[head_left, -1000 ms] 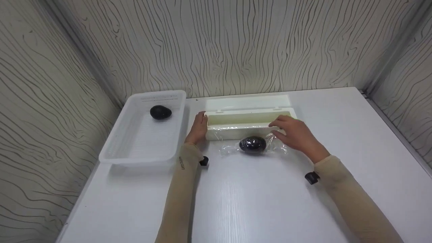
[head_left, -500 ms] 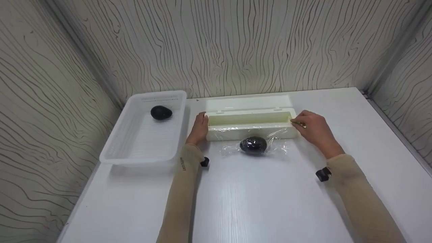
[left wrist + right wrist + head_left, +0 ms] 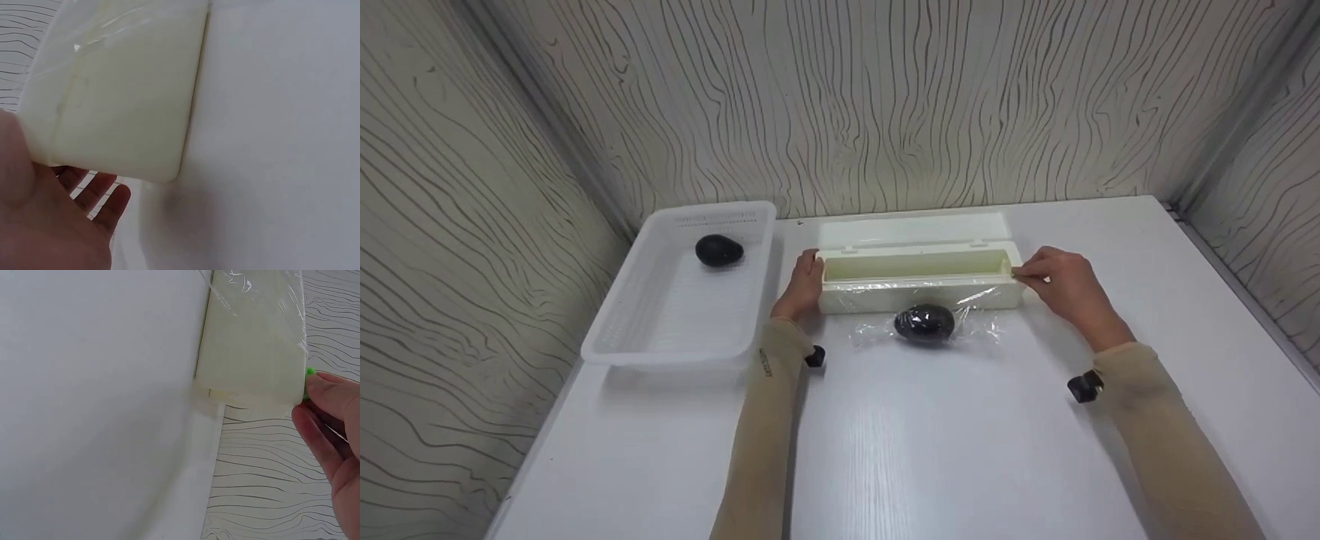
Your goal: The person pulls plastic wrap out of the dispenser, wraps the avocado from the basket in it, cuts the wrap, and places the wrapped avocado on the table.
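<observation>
In the head view, a white cling film dispenser (image 3: 919,296) lies lengthwise with its lid (image 3: 915,227) folded back. Clear film (image 3: 982,328) hangs down its front and around a dark avocado (image 3: 925,324) on the table. My left hand (image 3: 801,289) holds the dispenser's left end; the left wrist view shows its thumb at the upper edge and its fingers along the end wall. At the right end, my right hand (image 3: 1063,285) pinches a small green slider (image 3: 309,382) between thumb and fingers, clearest in the right wrist view.
A white plastic basket (image 3: 604,330) stands on the left of the white table (image 3: 930,450), with a second dark avocado (image 3: 718,250) in it. Walls with a wood-grain pattern (image 3: 870,105) enclose the table at the back and sides.
My right hand has moved right along the dispenser, from over its front edge to its right end. The left hand, film and wrapped avocado have stayed nearly in place.
</observation>
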A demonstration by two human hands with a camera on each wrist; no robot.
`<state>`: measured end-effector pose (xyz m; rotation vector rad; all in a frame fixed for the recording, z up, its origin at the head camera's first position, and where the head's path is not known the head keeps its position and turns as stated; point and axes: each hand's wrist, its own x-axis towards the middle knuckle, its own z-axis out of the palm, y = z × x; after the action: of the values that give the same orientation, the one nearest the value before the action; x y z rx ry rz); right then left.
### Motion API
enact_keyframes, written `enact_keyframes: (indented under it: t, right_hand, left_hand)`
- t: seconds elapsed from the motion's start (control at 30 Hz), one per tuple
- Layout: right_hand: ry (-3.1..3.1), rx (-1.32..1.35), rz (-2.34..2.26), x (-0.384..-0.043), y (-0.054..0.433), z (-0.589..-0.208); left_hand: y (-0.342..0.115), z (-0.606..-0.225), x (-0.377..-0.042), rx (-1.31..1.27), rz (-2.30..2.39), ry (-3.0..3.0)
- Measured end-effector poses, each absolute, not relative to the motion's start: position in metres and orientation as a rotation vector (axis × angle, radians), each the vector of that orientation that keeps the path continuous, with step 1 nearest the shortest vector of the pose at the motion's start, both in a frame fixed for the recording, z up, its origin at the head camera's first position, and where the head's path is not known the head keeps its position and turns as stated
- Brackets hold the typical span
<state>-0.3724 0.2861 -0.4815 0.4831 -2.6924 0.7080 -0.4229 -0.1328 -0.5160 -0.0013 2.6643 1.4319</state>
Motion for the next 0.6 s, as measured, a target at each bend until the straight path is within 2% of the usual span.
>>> enact_keyframes:
  t: [0.6]
  right_hand:
    - [-2.640, 0.558, 0.627, -0.3726, 0.2791, -0.4801]
  left_hand:
    - [-0.1296, -0.5186, -0.4242, -0.056, 1.430, 2.653]
